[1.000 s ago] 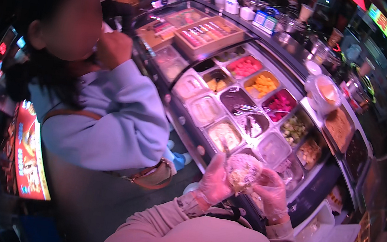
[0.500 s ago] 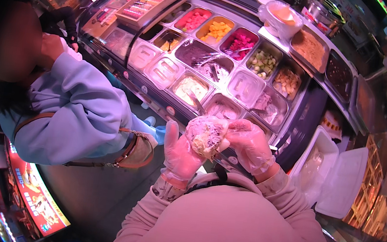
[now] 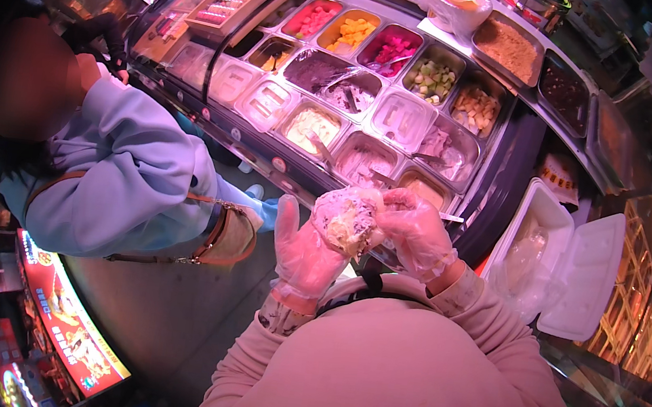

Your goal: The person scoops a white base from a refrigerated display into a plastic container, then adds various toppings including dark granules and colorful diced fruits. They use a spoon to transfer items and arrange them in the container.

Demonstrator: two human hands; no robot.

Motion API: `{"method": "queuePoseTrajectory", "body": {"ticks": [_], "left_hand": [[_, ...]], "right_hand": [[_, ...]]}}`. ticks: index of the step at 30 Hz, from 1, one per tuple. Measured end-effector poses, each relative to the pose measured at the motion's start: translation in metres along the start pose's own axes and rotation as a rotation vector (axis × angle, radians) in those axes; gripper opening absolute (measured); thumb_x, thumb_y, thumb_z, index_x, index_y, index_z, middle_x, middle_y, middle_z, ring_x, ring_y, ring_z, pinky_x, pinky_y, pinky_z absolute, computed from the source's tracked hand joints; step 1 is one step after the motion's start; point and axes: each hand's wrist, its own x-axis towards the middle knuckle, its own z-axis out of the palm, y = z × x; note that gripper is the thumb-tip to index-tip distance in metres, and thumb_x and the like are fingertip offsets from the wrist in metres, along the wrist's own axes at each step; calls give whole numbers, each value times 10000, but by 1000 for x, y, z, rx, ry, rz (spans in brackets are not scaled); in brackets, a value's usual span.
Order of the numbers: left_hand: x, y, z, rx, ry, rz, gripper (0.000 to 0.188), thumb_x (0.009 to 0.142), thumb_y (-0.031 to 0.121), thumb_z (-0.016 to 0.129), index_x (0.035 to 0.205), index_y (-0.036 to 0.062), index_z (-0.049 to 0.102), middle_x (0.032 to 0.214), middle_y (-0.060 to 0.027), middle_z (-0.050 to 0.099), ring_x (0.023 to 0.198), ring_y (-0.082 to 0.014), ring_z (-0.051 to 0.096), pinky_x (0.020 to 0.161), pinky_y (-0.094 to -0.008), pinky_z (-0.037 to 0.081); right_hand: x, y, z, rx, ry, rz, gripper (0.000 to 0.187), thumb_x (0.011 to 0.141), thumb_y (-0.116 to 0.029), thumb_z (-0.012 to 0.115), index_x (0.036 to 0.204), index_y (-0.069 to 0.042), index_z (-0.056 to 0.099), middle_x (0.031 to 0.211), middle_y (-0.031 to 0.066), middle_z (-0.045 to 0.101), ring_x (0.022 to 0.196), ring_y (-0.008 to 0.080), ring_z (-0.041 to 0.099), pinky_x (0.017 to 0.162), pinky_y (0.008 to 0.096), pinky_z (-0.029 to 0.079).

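Observation:
A round, pale filled ball [image 3: 345,219], streaked with purple and cream, rests in the palm of my left hand [image 3: 299,255]. That hand wears a clear plastic glove, its thumb standing upright beside the ball. My right hand [image 3: 420,233], gloved too, has its fingers pinched at the ball's right edge. Whether a thin wrapper is caught between those fingers is too small to tell. Just beyond both hands lie metal pans: one of pinkish paste [image 3: 365,159], one of white cream [image 3: 311,128] with a utensil in it, and one of purple-grey paste [image 3: 448,152].
Farther off are pans of yellow fruit cubes [image 3: 348,35], magenta cubes [image 3: 389,51] and green cubes [image 3: 432,80]. A crumb tray [image 3: 509,50] stands on the back ledge. At right sits an open white foam box [image 3: 525,236]. A person in a light blue top [image 3: 126,171] stands at left.
The view has shifted slightly, so the pans appear farther left and higher. My hands keep the ball in nearly the same place, with the right fingers still at its edge.

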Motion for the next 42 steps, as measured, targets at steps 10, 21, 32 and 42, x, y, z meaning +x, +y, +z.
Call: {"method": "queuePoseTrajectory", "body": {"ticks": [10, 21, 32, 42], "left_hand": [[-8, -5, -3, 157, 18, 58, 988, 966, 563, 707, 1572, -89, 276, 1580, -291, 415, 1454, -448, 436, 1201, -624, 370], [10, -14, -7, 195, 43, 45, 793, 1007, 546, 642, 1524, -18, 430, 1518, -231, 521, 1376, -426, 532, 1118, -610, 473], [38, -6, -2, 337, -137, -94, 754, 1048, 537, 574, 1485, -64, 443, 1403, -306, 562, 1282, -417, 583, 1081, -570, 491], [64, 6, -17, 214, -26, -155, 783, 997, 542, 660, 1492, -34, 470, 1523, -228, 515, 1375, -421, 516, 1111, -608, 435]], "right_hand": [[-9, 5, -13, -50, -71, 74, 340, 820, 81, 747, 1151, 63, 672, 1066, 117, 733, 1000, 212, 722, 907, 321, 583], [-5, 35, -31, -72, 38, -198, 471, 813, 106, 732, 1263, 7, 635, 1192, 111, 711, 1045, 190, 712, 939, 338, 584], [5, 18, -29, -232, 27, -289, 357, 886, 97, 693, 1230, 12, 656, 1165, 41, 693, 1072, 106, 653, 956, 287, 542], [17, 17, -34, -359, 103, -333, 318, 924, 72, 692, 1236, 15, 667, 1178, 44, 688, 1091, 116, 654, 967, 285, 541]]}}
